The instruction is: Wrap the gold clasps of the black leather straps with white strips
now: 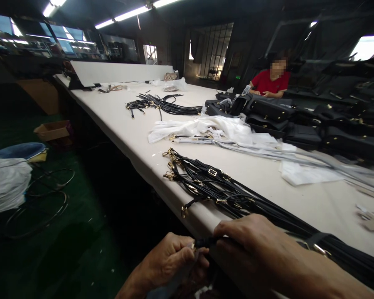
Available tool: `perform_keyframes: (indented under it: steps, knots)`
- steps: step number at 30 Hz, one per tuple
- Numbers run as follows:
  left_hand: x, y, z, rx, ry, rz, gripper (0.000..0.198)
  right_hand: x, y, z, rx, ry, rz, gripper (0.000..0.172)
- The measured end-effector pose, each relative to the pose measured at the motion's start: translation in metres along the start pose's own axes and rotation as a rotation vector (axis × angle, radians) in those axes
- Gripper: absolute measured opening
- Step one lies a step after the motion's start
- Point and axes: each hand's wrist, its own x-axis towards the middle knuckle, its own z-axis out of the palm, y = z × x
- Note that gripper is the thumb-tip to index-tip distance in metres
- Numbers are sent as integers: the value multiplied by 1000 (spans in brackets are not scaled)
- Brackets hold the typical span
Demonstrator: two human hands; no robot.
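My left hand [171,259] is closed in a pinch at the near edge of the long white table [121,120], holding the end of a black strap [205,241] with a small gold fitting. My right hand [255,245] is curled over the same strap just to the right, fingers pressed on it. A bundle of black straps with gold clasps and buckles [212,187] lies on the table right beyond my hands and runs off to the lower right. What hangs below my left hand is dark and unclear.
White wrapping sheets [218,128] lie mid-table, a second strap bundle [162,104] farther back. Black handbags [268,112] are stacked at right, where a person in a red shirt [271,81] sits. On the floor at left are a cardboard box [52,129] and a white bag [6,182].
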Motion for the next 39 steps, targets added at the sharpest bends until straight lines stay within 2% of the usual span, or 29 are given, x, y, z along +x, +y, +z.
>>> perform_keyframes:
  steps: [4, 8, 14, 17, 22, 25, 27, 30, 31, 35, 39]
  knots:
    - [0, -3, 6, 103, 6, 77, 69, -1, 6, 2, -69, -26, 73, 19]
    - [3, 0, 14, 216, 46, 164, 62, -3, 7, 5, -107, -34, 90, 20]
    - [9, 3, 26, 347, 17, 255, 64, -2, 5, 14, 54, -87, 113, 18]
    - [14, -9, 30, 481, 57, 347, 61, 6, 7, 18, 169, -93, 148, 19]
    - [20, -44, 25, 715, 245, 517, 42, 18, 18, 27, 460, -159, 271, 13]
    - [16, -52, 12, 854, 308, 617, 25, 10, 28, 24, 627, -300, 335, 32]
    - [11, -50, 4, 894, 352, 648, 25, -2, 32, 20, 556, -279, 351, 39]
    - [9, -46, -1, 885, 347, 664, 28, -20, 32, 11, 374, -83, 266, 27]
    - [10, -46, 0, 873, 334, 659, 29, -24, 30, 8, 357, -54, 246, 25]
    - [16, -48, 8, 903, 313, 678, 28, -28, 20, -3, 392, -96, 285, 53]
    - [18, -43, 16, 1077, 302, 776, 39, -26, 12, -6, 281, -171, 332, 45]
